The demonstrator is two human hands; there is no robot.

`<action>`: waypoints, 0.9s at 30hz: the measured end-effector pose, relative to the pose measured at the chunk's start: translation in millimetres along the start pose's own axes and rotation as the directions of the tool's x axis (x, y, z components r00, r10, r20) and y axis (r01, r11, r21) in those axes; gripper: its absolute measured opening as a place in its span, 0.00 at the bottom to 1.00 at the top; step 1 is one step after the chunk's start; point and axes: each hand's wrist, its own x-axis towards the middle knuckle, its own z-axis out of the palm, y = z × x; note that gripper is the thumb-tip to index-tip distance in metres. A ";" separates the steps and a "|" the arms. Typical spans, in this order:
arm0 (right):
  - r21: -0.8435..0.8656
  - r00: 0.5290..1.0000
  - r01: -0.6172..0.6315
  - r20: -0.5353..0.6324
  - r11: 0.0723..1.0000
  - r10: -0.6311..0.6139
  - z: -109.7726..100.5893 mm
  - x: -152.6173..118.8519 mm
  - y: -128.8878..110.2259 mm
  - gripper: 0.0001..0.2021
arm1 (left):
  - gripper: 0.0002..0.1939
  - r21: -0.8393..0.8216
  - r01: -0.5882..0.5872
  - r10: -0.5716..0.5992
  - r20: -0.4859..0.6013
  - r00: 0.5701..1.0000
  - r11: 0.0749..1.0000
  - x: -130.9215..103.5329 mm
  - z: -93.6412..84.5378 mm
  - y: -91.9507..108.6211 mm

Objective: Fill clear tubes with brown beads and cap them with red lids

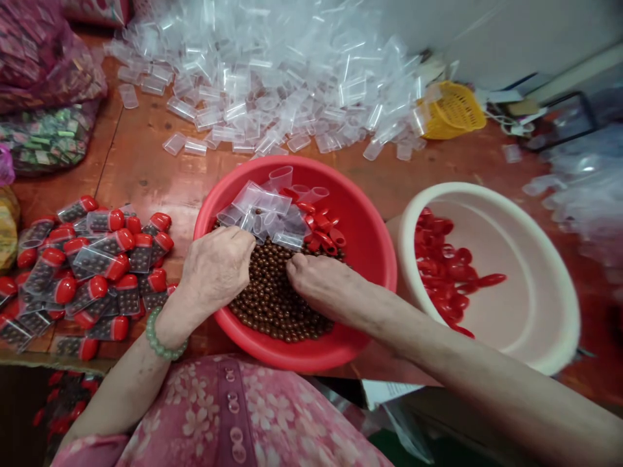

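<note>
A red basin point(379, 259) holds a bed of small, round, shiny brown balls point(277, 305). Clear plastic tubes point(263, 204) and red caps point(324, 230) lie on top at its far side. My left hand point(217, 269) is closed over the basin's left part, next to the tubes; its curled fingers hide whatever they hold. Over the middle of the balls, my right hand point(326, 282) reaches down with bent fingers. Its fingertips are hidden against the balls, so I cannot see what is in them.
Filled clear tubes with red caps point(107, 259) are piled on the left. A heap of empty clear tubes point(272, 84) spreads across the back, beside a yellow basket point(452, 110). On the right, a white basin point(516, 259) contains more red caps. Bags point(43, 84) stand back left.
</note>
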 end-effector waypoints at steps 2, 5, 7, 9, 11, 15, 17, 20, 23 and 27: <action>0.051 0.997 0.069 0.021 0.996 -0.071 1.3 7.7 -4.6 0.12 | 0.13 -0.009 0.006 -0.006 0.004 1.000 1.000 0.0 -0.5 0.9; 0.172 0.984 0.176 -0.005 0.969 -0.177 -2.9 27.2 -9.3 0.11 | 0.13 -0.019 0.016 -0.016 0.015 1.000 1.000 -0.4 -1.0 1.6; 0.290 0.979 0.201 -0.022 0.936 -0.204 -6.6 39.4 -10.6 0.12 | 0.13 -0.014 0.016 -0.016 0.019 1.000 1.000 -0.7 -1.1 1.3; 0.428 0.973 0.224 -0.054 0.875 -0.223 -8.2 47.4 -10.6 0.14 | 0.14 -0.007 0.014 -0.014 0.019 1.000 1.000 -1.1 -1.1 0.5; 0.556 0.969 0.245 -0.119 0.794 -0.216 -6.9 50.3 -9.8 0.14 | 0.14 -0.025 0.020 -0.020 0.009 1.000 0.999 -1.2 -0.9 -0.1; 0.750 0.958 0.270 -0.271 0.603 -0.092 -2.3 45.6 -8.4 0.13 | 0.15 -0.153 0.058 -0.069 -0.067 0.995 0.987 -0.5 -0.3 -0.5; 0.811 0.936 0.325 -0.350 0.488 -0.042 -3.2 40.7 -7.7 0.14 | 0.15 -0.236 0.084 -0.113 -0.116 0.987 0.968 -0.1 -1.6 -1.6; 0.836 0.895 0.410 -0.445 0.365 0.012 -9.4 31.5 -5.0 0.18 | 0.16 -0.433 0.086 -0.137 -0.089 0.987 0.897 -1.0 -8.7 -5.4; 0.854 0.876 0.436 -0.475 0.285 0.082 -16.4 20.7 -0.8 0.18 | 0.21 -0.655 0.098 -0.037 0.108 0.994 0.749 -5.0 -18.1 -8.5; 0.851 0.846 0.480 -0.513 0.211 0.145 -20.4 9.3 4.1 0.16 | 0.33 -0.767 0.157 0.127 0.297 0.946 0.622 -9.4 -18.4 -4.4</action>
